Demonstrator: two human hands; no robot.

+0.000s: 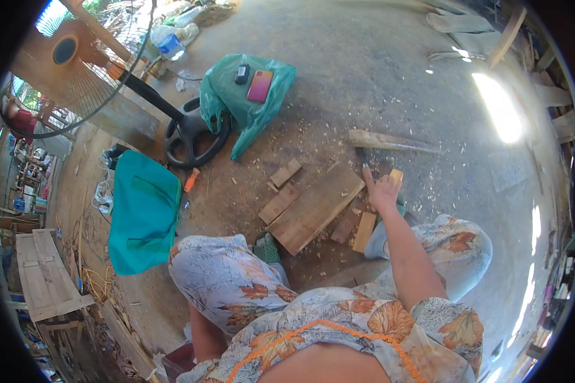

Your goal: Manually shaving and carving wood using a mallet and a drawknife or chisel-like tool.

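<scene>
My right hand [382,191] reaches down to the floor at the right of a thick wooden board [316,207]. Its fingers are spread, one stretched forward beside a thin dark piece [361,157] whose kind I cannot make out. A small yellowish wood block [396,175] lies against the fingers on the right; no firm grip on it shows. Nearer to me, another light wood block [364,232] rests beside a darker one [345,226]. My left forearm [207,335] drops behind my left thigh, and the hand is out of sight.
Short wood offcuts [278,202] lie left of the board, a long strip [393,141] beyond it. A green plastic bag [249,118] carries a pink phone [260,86] and a small black device [242,74]. A teal bag [144,214], an orange-handled tool [191,180] and a standing fan [148,92] are at left.
</scene>
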